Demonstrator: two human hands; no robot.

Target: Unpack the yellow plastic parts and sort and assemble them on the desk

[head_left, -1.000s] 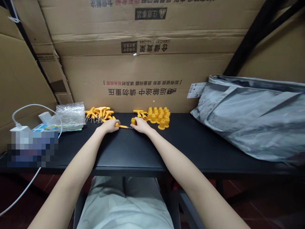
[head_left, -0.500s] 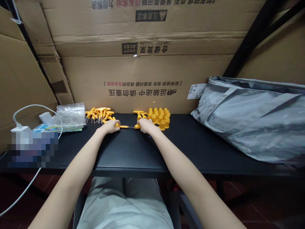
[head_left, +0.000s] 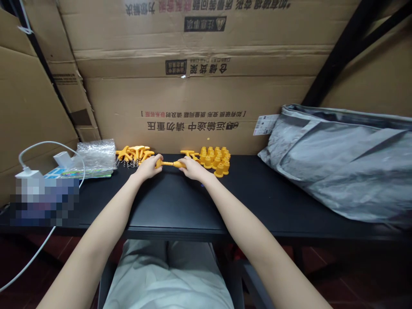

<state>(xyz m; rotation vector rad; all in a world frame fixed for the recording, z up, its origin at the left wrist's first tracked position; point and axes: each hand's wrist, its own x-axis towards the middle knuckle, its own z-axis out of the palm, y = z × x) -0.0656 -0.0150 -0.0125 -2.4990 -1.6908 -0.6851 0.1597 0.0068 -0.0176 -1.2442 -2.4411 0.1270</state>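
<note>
My left hand [head_left: 148,167] and my right hand [head_left: 190,168] are both closed on one yellow plastic piece [head_left: 169,163] held level between them, just above the black table [head_left: 167,201]. The left fingers grip its T-shaped end, the right fingers cover the other end. To the left, a pile of yellow T-shaped pieces with small springs [head_left: 133,153] lies at the back of the table. A cluster of yellow cone-shaped caps [head_left: 216,159] stands to the right of my right hand, with one more T-shaped piece [head_left: 189,152] beside it.
A crumpled clear plastic bag [head_left: 95,154] and a white charger with cable [head_left: 61,159] lie at the left. A large grey bag [head_left: 341,154] covers the table's right side. Cardboard boxes [head_left: 193,98] form the back wall.
The hands have come closer together and lifted a little toward the back. The spring that showed between the two yellow parts is no longer visible.
</note>
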